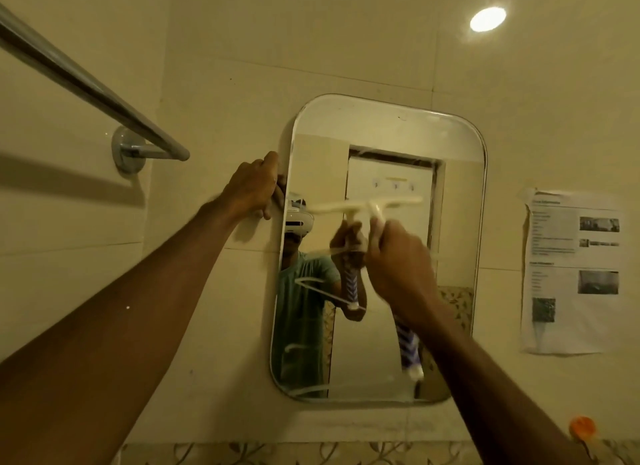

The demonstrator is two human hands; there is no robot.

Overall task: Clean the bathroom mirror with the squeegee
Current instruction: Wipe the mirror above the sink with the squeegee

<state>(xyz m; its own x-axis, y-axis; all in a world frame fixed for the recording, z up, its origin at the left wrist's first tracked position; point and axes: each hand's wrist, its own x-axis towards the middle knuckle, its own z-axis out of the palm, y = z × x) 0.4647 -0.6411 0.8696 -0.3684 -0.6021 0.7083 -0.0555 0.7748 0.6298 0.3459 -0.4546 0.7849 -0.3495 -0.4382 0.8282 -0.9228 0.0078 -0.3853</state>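
Observation:
A rounded rectangular mirror [457,145] hangs on the tiled wall, with thin streaks of foam across its lower half. My right hand [398,263] grips the handle of a white squeegee [374,206]. Its blade lies flat against the glass at about mid-height and looks blurred. The handle's blue-patterned end [408,346] sticks out below my wrist. My left hand [254,187] holds the mirror's left edge, with fingers curled round the rim.
A chrome towel rail [86,86] juts out from the wall at upper left, close to my left arm. A printed paper sheet [571,270] is stuck to the wall right of the mirror. An orange object [583,426] sits at lower right.

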